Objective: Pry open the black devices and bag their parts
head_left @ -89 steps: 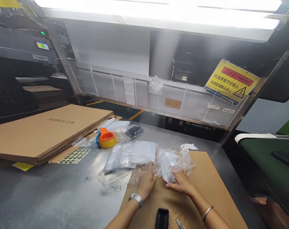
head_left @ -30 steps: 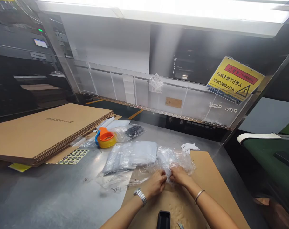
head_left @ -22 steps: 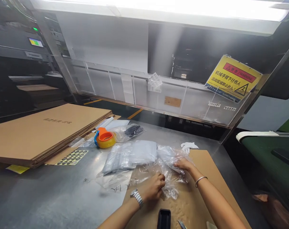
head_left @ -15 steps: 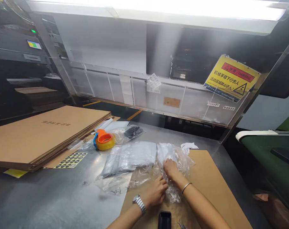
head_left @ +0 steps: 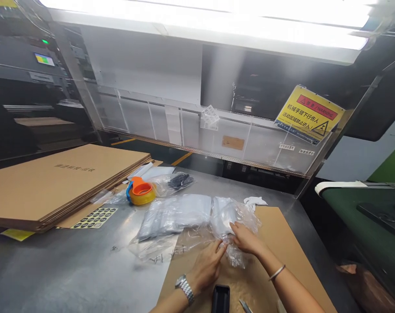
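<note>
A clear plastic bag point(head_left: 224, 214) with pale contents lies on the brown cardboard sheet point(head_left: 275, 243), its near end bunched up. My left hand point(head_left: 207, 264), wearing a metal watch, pinches the bag's crumpled near edge. From the right, my right hand point(head_left: 246, 239) has its fingers closed on the same bag just above that edge; some fingertips are hidden in the film. Beside it on the left is a larger clear bag point(head_left: 177, 213) of flat pale items. Nearer to me are a black tray-like holder point(head_left: 221, 300) and a cutter knife point(head_left: 245, 305).
Flat cardboard boxes point(head_left: 73, 178) are stacked at the left. An orange and blue tape dispenser point(head_left: 141, 191), a sticker sheet point(head_left: 94, 218) and a bag with black items point(head_left: 180, 180) lie nearby. A white glove point(head_left: 255, 202) rests behind the sheet. At the right is a green conveyor belt point(head_left: 353, 208).
Both hands have worked at the right-hand bag, whose near end became bunched toward me. My right hand went out over it, came back left, and now sits slightly further right.
</note>
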Available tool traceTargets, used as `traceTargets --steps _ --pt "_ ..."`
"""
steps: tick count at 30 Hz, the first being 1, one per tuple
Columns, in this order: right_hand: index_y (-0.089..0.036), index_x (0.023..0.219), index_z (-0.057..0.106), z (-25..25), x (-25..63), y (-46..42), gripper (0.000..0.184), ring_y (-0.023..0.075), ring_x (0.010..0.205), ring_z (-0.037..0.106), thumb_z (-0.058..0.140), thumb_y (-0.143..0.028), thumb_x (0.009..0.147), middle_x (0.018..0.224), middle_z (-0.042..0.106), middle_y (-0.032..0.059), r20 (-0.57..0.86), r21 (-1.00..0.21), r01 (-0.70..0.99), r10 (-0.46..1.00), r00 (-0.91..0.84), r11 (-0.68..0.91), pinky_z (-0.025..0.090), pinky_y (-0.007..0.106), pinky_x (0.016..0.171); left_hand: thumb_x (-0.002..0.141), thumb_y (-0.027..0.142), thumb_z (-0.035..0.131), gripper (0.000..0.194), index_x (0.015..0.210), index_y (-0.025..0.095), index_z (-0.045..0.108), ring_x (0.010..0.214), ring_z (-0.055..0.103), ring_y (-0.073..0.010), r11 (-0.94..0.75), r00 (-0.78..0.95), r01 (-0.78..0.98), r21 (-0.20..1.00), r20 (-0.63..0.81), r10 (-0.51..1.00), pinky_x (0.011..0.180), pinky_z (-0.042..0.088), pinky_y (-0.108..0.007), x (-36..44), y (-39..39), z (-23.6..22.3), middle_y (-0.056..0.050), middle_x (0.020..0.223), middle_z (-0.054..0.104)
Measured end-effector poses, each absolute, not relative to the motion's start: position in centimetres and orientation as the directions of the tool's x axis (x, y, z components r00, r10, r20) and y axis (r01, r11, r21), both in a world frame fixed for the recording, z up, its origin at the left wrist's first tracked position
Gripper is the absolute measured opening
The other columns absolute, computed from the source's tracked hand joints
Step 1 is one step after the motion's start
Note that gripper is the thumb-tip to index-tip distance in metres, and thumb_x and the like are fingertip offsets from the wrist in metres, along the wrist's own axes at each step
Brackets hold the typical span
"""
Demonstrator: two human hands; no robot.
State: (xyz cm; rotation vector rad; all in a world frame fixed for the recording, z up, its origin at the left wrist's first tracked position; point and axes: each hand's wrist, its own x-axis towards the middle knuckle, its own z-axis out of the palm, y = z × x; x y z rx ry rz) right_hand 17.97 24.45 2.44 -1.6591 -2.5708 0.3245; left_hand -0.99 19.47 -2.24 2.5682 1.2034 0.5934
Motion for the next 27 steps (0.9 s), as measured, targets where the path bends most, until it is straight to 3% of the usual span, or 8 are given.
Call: traceTargets --steps 5,7,11,13,17,23,25,27 --pt "-0.016 0.111 0.055 2.4 18.5 21.7 0.026 0.0179 0.094 0.059 0.052 -0.032 0.090 0.110 0.058 0.0059 -0.149 -0.221 0.878 0.875 -0.461 0.425 0.049 0.039 0.081 0.068 -0.004 0.034 0.074 0.136 0.024 0.034 0.125 0.037 -0.0220 -0.609 0.529 0.698 0.375 0.303 0.793 0.101 0.037 -0.039 -2.1 18.4 -1.4 -0.006 0.148 0.025" --pt "-0.015 0.104 0.057 2.0 18.5 20.5 0.023 0.0154 0.086 0.060 0.052 -0.032 0.089 0.102 0.061 0.0044 -0.210 -0.229 0.868 0.848 -0.486 0.441 0.051 0.036 0.076 0.068 -0.005 0.034 0.075 0.136 0.026 0.034 0.123 0.040 -0.0214 -0.599 0.527 0.709 0.371 0.286 0.800 0.100 0.039 -0.038 -2.4 18.2 -1.5 -0.005 0.145 0.033" --pt "-0.015 0.101 0.058 1.6 17.9 18.3 0.022 0.0150 0.084 0.060 0.052 -0.032 0.089 0.099 0.061 0.0036 -0.224 -0.245 0.856 0.832 -0.507 0.456 0.050 0.035 0.075 0.065 -0.001 0.042 0.058 0.116 0.022 0.058 0.103 0.056 -0.0246 -0.560 0.515 0.748 0.357 0.219 0.829 0.089 0.048 -0.041 -2.3 18.1 -2.2 -0.009 0.123 0.058" --pt "-0.015 0.107 0.056 1.8 17.7 17.5 0.023 0.0172 0.090 0.059 0.051 -0.029 0.090 0.103 0.061 0.0053 -0.170 -0.259 0.852 0.847 -0.504 0.455 0.048 0.038 0.079 0.065 -0.002 0.042 0.054 0.111 0.018 0.061 0.099 0.059 -0.0243 -0.527 0.480 0.769 0.361 0.217 0.850 0.086 0.049 -0.040 -2.2 18.1 -2.3 -0.012 0.117 0.061" --pt "-0.014 0.121 0.050 3.5 18.4 16.2 0.034 0.0241 0.103 0.055 0.046 -0.022 0.089 0.111 0.060 0.0133 -0.013 -0.322 0.820 0.864 -0.503 0.473 0.044 0.039 0.087 0.070 -0.003 0.034 0.063 0.126 0.020 0.048 0.117 0.050 -0.0212 -0.495 0.408 0.773 0.396 0.288 0.867 0.097 0.043 -0.038 -2.3 17.9 -1.8 -0.009 0.131 0.052" --pt "-0.022 0.120 0.049 12.1 20.9 11.6 0.031 0.0195 0.103 0.055 0.033 -0.025 0.094 0.112 0.061 0.0083 0.280 -0.456 0.719 0.851 -0.444 0.525 0.045 0.034 0.088 0.076 0.004 0.035 0.053 0.124 0.020 0.051 0.120 0.048 -0.0193 -0.464 0.341 0.746 0.478 0.324 0.882 0.100 0.041 -0.034 -2.4 16.7 -0.8 -0.007 0.131 0.052" --pt "-0.029 0.118 0.050 16.0 21.5 8.8 0.030 0.0180 0.094 0.060 0.039 -0.019 0.092 0.101 0.064 0.0051 0.471 -0.544 0.563 0.781 -0.409 0.623 0.049 0.032 0.078 0.081 0.010 0.035 0.046 0.121 0.021 0.054 0.117 0.051 -0.0191 -0.421 0.297 0.745 0.518 0.308 0.904 0.097 0.044 -0.033 -2.3 15.9 -0.8 -0.006 0.128 0.055" --pt "-0.036 0.124 0.046 18.8 22.0 5.8 0.039 0.0172 0.081 0.062 0.044 -0.017 0.090 0.090 0.066 0.0036 0.555 -0.530 0.407 0.667 -0.498 0.744 0.051 0.029 0.064 0.085 0.017 0.035 0.040 0.120 0.021 0.054 0.110 0.056 -0.0189 -0.352 0.232 0.749 0.562 0.275 0.933 0.092 0.047 -0.032 -2.3 14.9 -0.7 -0.007 0.124 0.058"
